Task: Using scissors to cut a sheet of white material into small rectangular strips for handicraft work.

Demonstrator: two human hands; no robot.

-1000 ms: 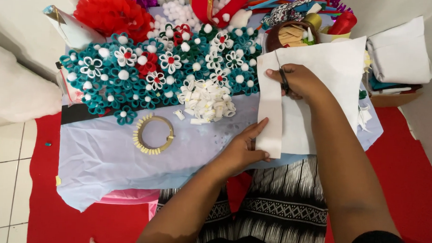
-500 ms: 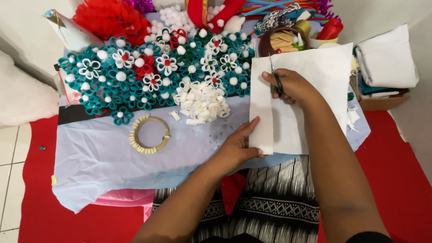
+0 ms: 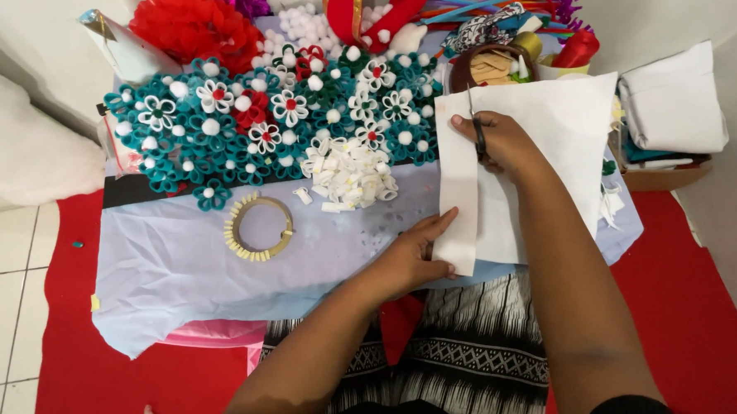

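A white felt sheet point(image 3: 554, 132) lies at the right of the low table, with a narrow strip point(image 3: 456, 194) partly cut free along its left side. My right hand point(image 3: 504, 142) grips black-handled scissors point(image 3: 476, 125), blades pointing away from me near the sheet's far edge. My left hand point(image 3: 412, 258) pinches the near end of the strip at the table's front edge. A pile of small white felt loops point(image 3: 349, 173) sits just left of the strip.
Teal, white and red felt flowers point(image 3: 256, 128) cover the table's far left. A beige ring point(image 3: 260, 227) lies on the pale blue cloth point(image 3: 175, 265). Ribbons, a brown bowl point(image 3: 491, 63) and folded white fabric point(image 3: 671, 104) crowd the back and right. Red mat below.
My right hand with the scissors has travelled farther up the sheet, away from me, lengthening the cut. My left hand stays on the strip's near end.
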